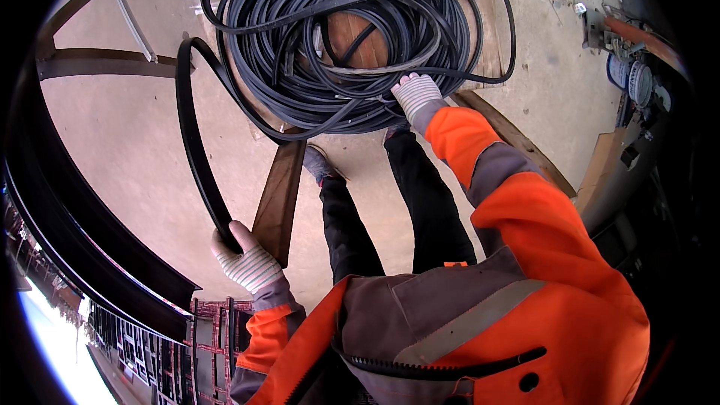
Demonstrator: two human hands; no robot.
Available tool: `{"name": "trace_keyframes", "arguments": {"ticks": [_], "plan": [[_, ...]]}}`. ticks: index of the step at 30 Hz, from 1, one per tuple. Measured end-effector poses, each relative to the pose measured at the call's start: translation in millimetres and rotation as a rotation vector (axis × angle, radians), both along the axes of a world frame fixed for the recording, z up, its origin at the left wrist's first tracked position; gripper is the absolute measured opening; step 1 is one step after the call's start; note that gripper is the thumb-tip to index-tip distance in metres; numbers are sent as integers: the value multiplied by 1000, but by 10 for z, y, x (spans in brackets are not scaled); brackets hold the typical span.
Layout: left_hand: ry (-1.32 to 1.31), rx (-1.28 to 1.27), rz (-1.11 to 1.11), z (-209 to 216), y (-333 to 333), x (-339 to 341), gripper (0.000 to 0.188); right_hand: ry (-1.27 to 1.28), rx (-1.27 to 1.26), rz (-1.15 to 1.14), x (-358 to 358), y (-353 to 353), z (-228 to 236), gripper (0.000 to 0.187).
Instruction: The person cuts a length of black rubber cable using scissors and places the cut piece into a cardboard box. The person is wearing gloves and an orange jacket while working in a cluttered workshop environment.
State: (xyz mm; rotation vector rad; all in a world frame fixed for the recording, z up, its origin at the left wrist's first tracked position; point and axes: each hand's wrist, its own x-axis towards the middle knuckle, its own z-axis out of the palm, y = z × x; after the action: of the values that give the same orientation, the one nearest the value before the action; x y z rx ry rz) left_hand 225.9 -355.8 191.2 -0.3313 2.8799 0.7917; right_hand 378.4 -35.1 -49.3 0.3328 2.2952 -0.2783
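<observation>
A large coil of black rubber strip (262,52) lies in many loops on the floor in front of me. One loose length (196,146) arches out from the coil's left side and comes down to my left hand (244,259). That hand, in a striped glove with the thumb and fingertips showing, is closed round the strip. My right hand (418,96), gloved the same way, reaches to the coil's near right edge. Its fingers are curled over the strands there, partly hiding what they grip.
Wooden planks (279,202) lie under and beside the coil, near my feet (322,161). Long dark metal profiles (97,232) run along the left. Curved brown strips (112,64) lie at the far left. At right are a spool (640,82), cardboard (600,169) and scattered tools.
</observation>
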Motion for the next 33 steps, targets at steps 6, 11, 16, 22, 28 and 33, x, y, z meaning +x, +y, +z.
{"name": "trace_keyframes", "arguments": {"ticks": [6, 11, 16, 22, 28, 33], "plan": [[-27, 0, 1, 34, 60, -11, 39, 1, -3, -132, 58, -138, 153, 24], [-40, 24, -4, 71, 56, -18, 36, -34, -23, -332, 370, -395, 280, 22], [-20, 25, -27, 64, 21, -15, 34, -303, -64, -699, 429, -675, 801, 41], [14, -64, -110, 77, 42, -18, 30, -307, -143, -860, 854, -1074, 1096, 44], [-12, -29, -209, 344, -70, -141, 26, 129, -282, -1052, 1248, -1522, 1076, 28], [-113, 139, -304, 512, -314, -205, 26, 258, -601, -1481, 649, -1683, 1221, 22]]}}
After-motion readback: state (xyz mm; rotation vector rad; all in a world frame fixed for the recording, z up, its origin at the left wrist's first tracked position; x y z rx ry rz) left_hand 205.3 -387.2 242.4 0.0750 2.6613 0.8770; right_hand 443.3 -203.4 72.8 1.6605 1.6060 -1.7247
